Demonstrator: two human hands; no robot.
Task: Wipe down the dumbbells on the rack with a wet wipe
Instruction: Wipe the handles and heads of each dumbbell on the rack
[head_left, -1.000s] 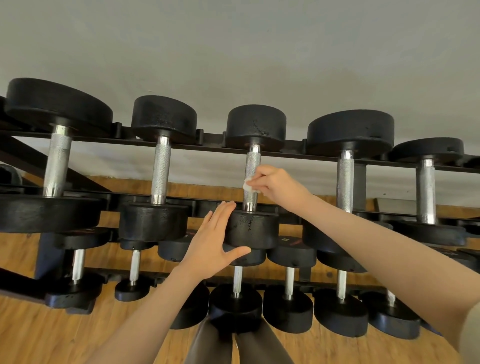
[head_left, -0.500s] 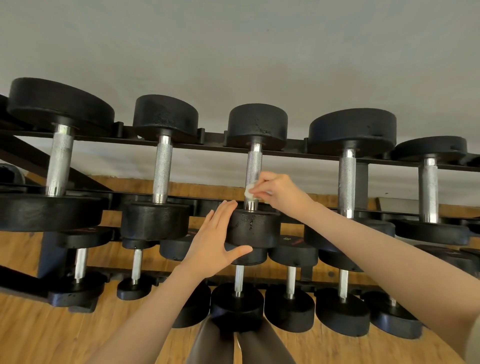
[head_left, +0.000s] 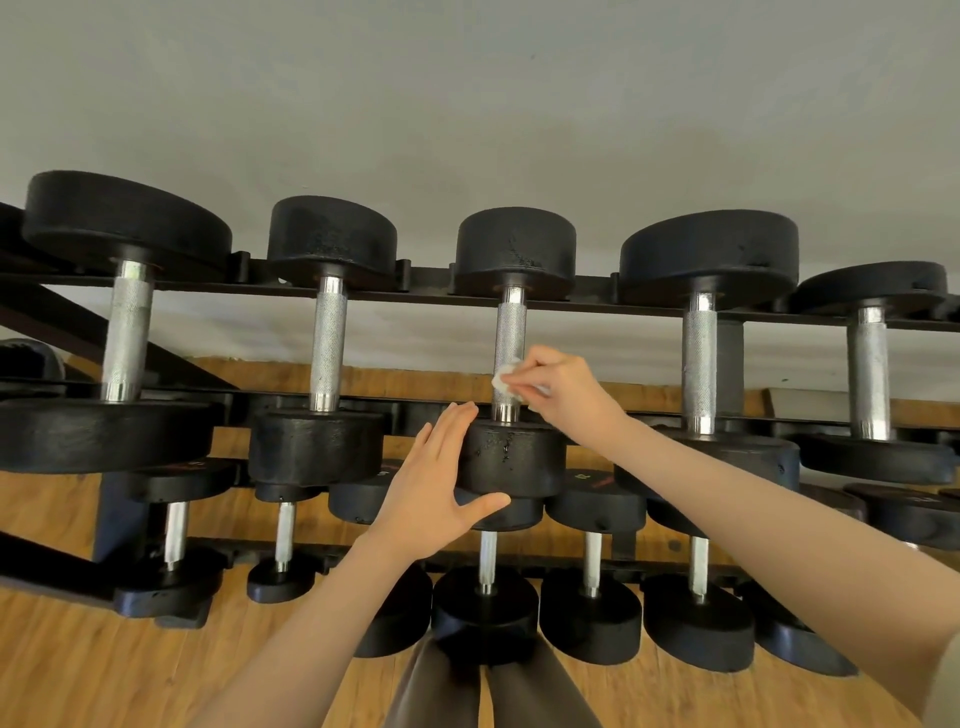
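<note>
Several black dumbbells with knurled steel handles lie across the top tier of a black rack (head_left: 597, 297). My right hand (head_left: 563, 387) pinches a small white wet wipe (head_left: 505, 378) against the lower part of the middle dumbbell's handle (head_left: 510, 332). My left hand (head_left: 434, 486) lies flat with straight fingers against the left side of that dumbbell's near head (head_left: 519, 460), thumb under its lower edge.
Neighbouring top-tier dumbbells stand at the left (head_left: 324, 343) and right (head_left: 701, 358). Smaller dumbbells fill the lower tier (head_left: 485, 605). A wooden floor (head_left: 104, 670) lies below, a grey wall (head_left: 467, 104) behind. My legs (head_left: 488, 696) show at the bottom.
My right hand has slid the wipe down the middle handle toward the near head. My left hand has kept its place on the head.
</note>
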